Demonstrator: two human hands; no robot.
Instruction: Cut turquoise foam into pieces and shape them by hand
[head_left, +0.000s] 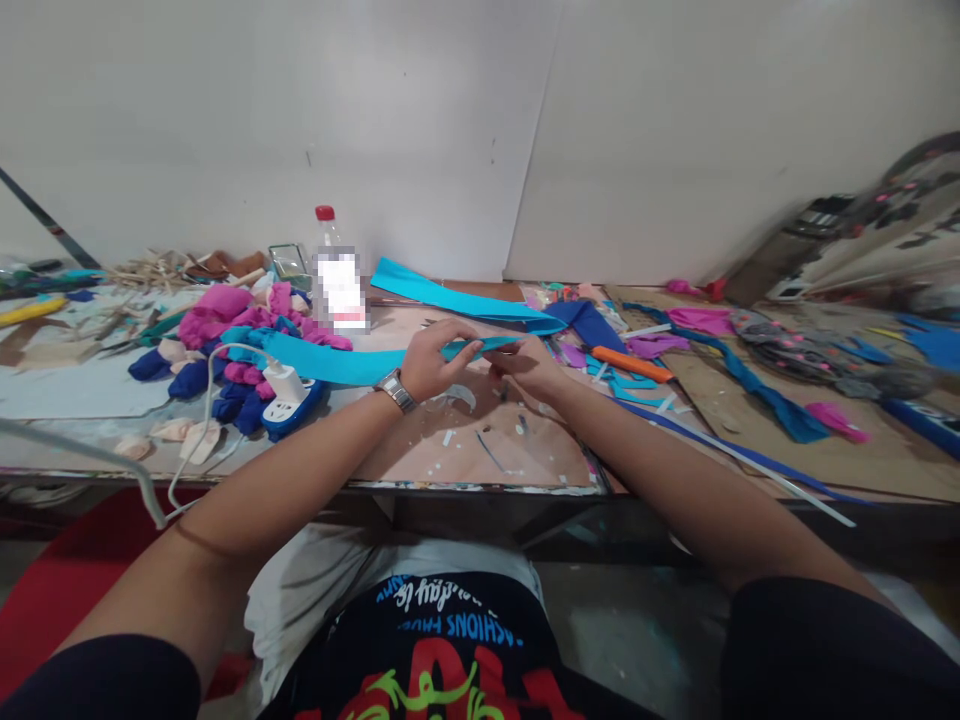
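Note:
A long bright-blue fabric strip (337, 362) runs across the middle of the table and passes through both my hands. My left hand (441, 358), with a metal watch (396, 391) at the wrist, is closed on the strip with thumb and fingers. Close by on the right, my right hand (525, 366) pinches the same strip; its fingertips are partly hidden. Behind the hands the strip doubles back, and its far length (450, 293) lies toward the wall. Small scraps lie on the tabletop (420, 450) beneath my hands.
To the left are a white-and-blue power strip (286, 405) with a plugged-in charger and a heap of pink and navy fabric pieces (217, 310). A red-capped bottle (325, 225) stands behind. On the right lie an orange cutter (631, 363), fabric scraps and a dark flask (787, 250).

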